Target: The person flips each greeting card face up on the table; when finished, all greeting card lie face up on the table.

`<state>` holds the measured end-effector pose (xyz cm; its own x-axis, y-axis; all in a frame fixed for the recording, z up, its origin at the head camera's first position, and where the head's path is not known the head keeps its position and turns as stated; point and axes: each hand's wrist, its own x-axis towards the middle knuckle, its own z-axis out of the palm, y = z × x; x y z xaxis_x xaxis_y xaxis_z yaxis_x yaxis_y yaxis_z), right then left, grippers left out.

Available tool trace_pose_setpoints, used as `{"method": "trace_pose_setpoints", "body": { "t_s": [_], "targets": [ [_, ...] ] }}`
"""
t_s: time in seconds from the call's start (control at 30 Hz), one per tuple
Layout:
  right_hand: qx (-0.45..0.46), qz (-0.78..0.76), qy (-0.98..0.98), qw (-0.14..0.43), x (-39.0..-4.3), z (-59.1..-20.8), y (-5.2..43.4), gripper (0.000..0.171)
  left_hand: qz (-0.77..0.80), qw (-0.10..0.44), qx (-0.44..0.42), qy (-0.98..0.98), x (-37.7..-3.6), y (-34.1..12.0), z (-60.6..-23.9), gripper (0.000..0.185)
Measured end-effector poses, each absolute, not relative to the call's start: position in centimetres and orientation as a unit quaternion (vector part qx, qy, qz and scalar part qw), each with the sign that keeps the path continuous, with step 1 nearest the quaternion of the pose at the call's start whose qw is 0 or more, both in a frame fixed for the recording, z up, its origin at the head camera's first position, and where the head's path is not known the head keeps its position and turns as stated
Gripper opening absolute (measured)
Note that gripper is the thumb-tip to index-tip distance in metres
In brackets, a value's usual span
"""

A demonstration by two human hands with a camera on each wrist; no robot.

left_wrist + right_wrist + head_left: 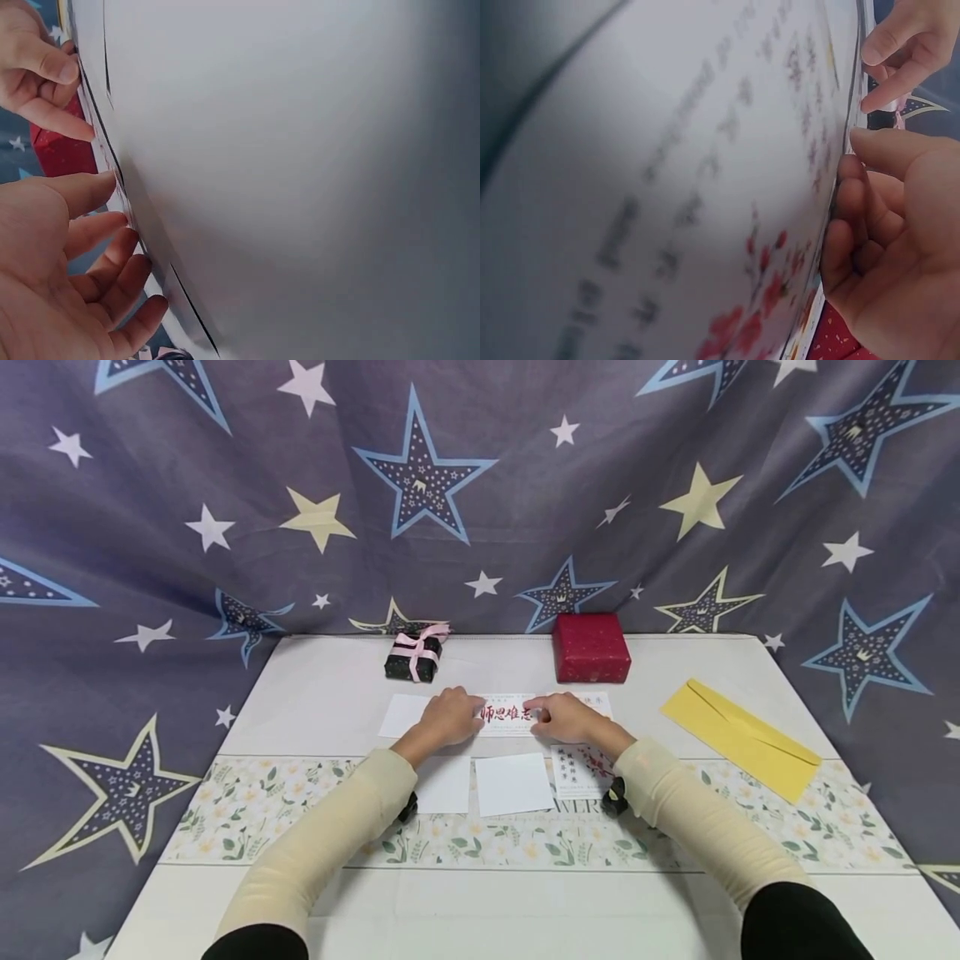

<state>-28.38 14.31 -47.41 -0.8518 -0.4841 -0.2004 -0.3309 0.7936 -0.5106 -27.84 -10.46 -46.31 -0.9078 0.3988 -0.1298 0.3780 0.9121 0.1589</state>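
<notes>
Starry cloth (255, 452) hangs behind the desk (480, 910), where the red-lettered card (507, 715) lies flat. My left grip (450, 717) and right grip (570, 717) sit at its ends, both looking relaxed, not visibly pinching. I should press lightly and evenly, keeping it straight and clear of the blank card (513, 785) nearer me.

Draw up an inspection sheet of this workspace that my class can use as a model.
Surface: white table cover with a floral band.
Job's things: red-character card between the hands; red-blossom card nearer the person; blank white cards nearby.
Clutter: black gift box with pink ribbon and red gift box at the back; yellow envelope to the right.
Grippers: left hand and right hand, at opposite sides of the red-character card.
Cables: nothing seen.
Surroundings: star-print curtain behind the table.
</notes>
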Motion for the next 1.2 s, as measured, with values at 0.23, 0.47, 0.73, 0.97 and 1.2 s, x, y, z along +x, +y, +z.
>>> {"method": "trace_pose_setpoints", "body": {
  "t_s": [0.23, 0.47, 0.73, 0.97, 1.2],
  "targets": [
    [-0.246, -0.249, 0.928, 0.128, -27.8, -46.7, 14.5, 0.046, 0.119, 0.056, 0.189, 0.973, -27.0, -11.5, -45.2, 0.041],
    [-0.274, -0.261, 0.915, 0.137, -26.4, -45.5, 14.4, 0.037, 0.150, 0.061, 0.218, 0.962, -24.7, -12.0, -44.7, 0.043],
    [-0.316, -0.248, 0.902, 0.157, -24.4, -45.1, 14.6, 0.036, 0.165, 0.091, 0.220, 0.957, -20.4, -12.5, -44.8, 0.056],
    [-0.320, -0.252, 0.898, 0.164, -22.9, -45.6, 15.0, 0.040, 0.155, 0.112, 0.226, 0.955, -17.2, -12.8, -45.6, 0.070],
    [-0.308, -0.268, 0.897, 0.170, -22.4, -45.9, 15.3, 0.042, 0.150, 0.106, 0.231, 0.955, -16.2, -12.7, -46.2, 0.076]
  ]
}}
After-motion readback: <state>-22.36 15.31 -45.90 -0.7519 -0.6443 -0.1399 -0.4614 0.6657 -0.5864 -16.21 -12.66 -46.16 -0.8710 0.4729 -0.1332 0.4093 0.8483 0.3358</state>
